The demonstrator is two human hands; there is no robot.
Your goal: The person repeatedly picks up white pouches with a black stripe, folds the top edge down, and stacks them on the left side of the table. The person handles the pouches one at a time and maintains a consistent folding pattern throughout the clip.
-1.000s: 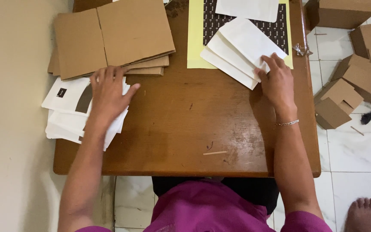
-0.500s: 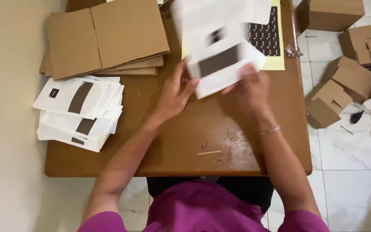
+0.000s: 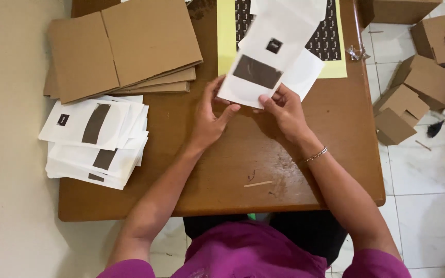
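Since half a second ago the white pouch (image 3: 271,64) sits a little higher and more tilted over the desk (image 3: 222,175), and both hands have slid to its near edge.

It is a flat white pouch with a dark band across its middle and a small dark square above that. It is held up off the desk, slanting away from the person, over the far middle of the top. Its near edge lies in the grip; the rest stands free beyond the fingers. The right hand (image 3: 287,110) pinches the near right corner, thumb on the face and fingers behind, clamped on it. The left hand (image 3: 209,116) meets the near left corner with thumb and fingertips; its fingers are curled together at the edge, though how firmly they press I cannot tell. A thin bracelet (image 3: 316,154) rings the right wrist.

More white pouches (image 3: 305,72) lie just behind the held one, on a yellow sheet (image 3: 225,36) at the far edge. Flat cardboard (image 3: 122,49) is stacked at the far left corner. Nearer along the left edge, a fanned pile (image 3: 96,141) of like pouches lies face up, well apart from the hands. A small wooden stick (image 3: 257,184) lies near the near edge. Folded boxes (image 3: 413,92) sit on the tiled floor (image 3: 428,206) off the right edge.
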